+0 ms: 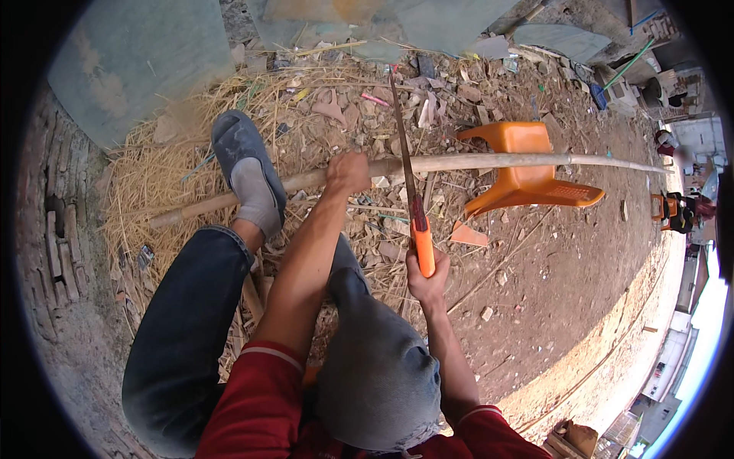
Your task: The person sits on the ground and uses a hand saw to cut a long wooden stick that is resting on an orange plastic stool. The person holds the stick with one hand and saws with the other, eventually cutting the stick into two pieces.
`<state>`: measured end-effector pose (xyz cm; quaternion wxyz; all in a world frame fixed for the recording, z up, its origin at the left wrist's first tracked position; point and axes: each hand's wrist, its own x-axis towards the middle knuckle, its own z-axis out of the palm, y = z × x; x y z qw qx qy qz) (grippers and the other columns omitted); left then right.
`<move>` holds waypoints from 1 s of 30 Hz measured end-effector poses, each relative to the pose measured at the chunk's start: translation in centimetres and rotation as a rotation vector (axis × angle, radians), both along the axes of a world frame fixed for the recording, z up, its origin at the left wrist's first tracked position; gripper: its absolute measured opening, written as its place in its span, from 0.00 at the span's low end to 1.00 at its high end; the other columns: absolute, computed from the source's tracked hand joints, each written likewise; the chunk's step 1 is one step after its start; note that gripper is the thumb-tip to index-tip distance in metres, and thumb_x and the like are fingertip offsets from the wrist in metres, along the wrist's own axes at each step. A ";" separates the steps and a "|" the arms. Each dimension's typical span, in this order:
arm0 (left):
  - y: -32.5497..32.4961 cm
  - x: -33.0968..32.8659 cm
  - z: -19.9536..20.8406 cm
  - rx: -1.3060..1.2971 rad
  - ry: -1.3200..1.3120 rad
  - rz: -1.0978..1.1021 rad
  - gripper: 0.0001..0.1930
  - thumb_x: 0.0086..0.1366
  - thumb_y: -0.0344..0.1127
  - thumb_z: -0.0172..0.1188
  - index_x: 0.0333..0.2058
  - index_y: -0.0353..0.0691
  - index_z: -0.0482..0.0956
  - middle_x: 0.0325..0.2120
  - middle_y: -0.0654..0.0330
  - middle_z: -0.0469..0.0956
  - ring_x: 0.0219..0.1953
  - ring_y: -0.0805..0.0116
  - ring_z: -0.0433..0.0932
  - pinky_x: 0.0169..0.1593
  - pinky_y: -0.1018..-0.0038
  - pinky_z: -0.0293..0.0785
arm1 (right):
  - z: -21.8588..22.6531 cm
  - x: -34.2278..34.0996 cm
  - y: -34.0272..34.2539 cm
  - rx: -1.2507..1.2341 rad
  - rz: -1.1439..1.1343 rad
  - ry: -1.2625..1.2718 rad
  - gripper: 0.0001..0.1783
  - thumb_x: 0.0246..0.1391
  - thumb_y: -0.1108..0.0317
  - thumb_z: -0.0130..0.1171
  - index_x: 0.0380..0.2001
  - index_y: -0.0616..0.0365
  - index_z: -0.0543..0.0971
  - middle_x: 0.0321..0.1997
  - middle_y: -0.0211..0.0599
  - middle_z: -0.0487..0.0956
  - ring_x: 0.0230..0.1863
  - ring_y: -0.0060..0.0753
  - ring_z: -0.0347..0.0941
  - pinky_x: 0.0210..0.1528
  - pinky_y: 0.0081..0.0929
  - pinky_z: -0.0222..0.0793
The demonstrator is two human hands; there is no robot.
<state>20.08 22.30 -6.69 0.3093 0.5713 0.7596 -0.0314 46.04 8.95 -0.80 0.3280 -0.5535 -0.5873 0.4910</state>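
Observation:
A long bamboo pole runs across the view from the straw at left to far right. My left hand is closed around it near the middle. My left foot, in a grey slipper, presses on the pole further left. In my right hand is a handsaw with an orange handle. Its long dark blade crosses the pole just right of my left hand and points away from me. Whether the teeth have cut into the pole cannot be made out.
An orange plastic stool lies tipped on its side, with the pole passing across it. Straw and broken rubble cover the ground. A crumbling brick wall stands at left, grey panels lean at the back. People sit far right.

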 end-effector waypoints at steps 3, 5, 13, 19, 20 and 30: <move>-0.1 0.1 -0.5 -0.018 -0.001 -0.009 0.14 0.54 0.33 0.69 0.40 0.37 0.89 0.39 0.49 0.88 0.42 0.57 0.88 0.51 0.64 0.83 | 0.9 1.6 -2.0 -0.082 -0.011 0.051 0.09 0.55 0.73 0.62 0.22 0.61 0.76 0.16 0.23 0.71 0.19 0.14 0.64 0.23 0.22 0.62; 0.1 -0.1 -0.3 -0.026 -0.017 -0.010 0.12 0.56 0.31 0.67 0.39 0.37 0.89 0.37 0.50 0.88 0.39 0.58 0.88 0.48 0.64 0.83 | 2.7 3.8 -5.4 -0.121 -0.010 0.036 0.09 0.54 0.75 0.61 0.21 0.61 0.75 0.16 0.23 0.70 0.19 0.14 0.64 0.22 0.22 0.61; 0.2 -0.1 -0.2 -0.036 -0.009 0.034 0.17 0.53 0.35 0.71 0.42 0.35 0.88 0.41 0.46 0.87 0.45 0.52 0.87 0.54 0.63 0.82 | 3.8 3.4 -5.3 -0.187 -0.050 0.046 0.11 0.54 0.76 0.60 0.19 0.62 0.75 0.16 0.23 0.71 0.19 0.14 0.64 0.22 0.21 0.61; 0.0 0.5 1.5 0.020 -0.054 0.045 0.20 0.53 0.36 0.71 0.44 0.33 0.88 0.44 0.44 0.87 0.50 0.48 0.86 0.56 0.61 0.81 | 1.8 -1.8 3.8 -0.015 0.016 -0.067 0.11 0.54 0.71 0.61 0.20 0.64 0.75 0.16 0.29 0.71 0.19 0.18 0.64 0.22 0.29 0.61; -0.4 0.1 1.5 -0.009 -0.043 0.046 0.20 0.52 0.36 0.71 0.44 0.33 0.88 0.44 0.44 0.87 0.49 0.48 0.86 0.57 0.61 0.80 | 1.9 -1.2 2.2 -0.058 -0.002 0.000 0.11 0.54 0.70 0.61 0.20 0.64 0.75 0.16 0.30 0.71 0.19 0.18 0.65 0.22 0.29 0.62; 0.6 0.4 0.3 -0.008 0.003 0.048 0.17 0.53 0.35 0.70 0.42 0.36 0.89 0.42 0.46 0.87 0.47 0.53 0.87 0.55 0.63 0.80 | 1.3 0.4 -1.5 -0.103 -0.029 -0.011 0.10 0.53 0.72 0.61 0.20 0.63 0.76 0.14 0.31 0.71 0.18 0.19 0.66 0.22 0.27 0.64</move>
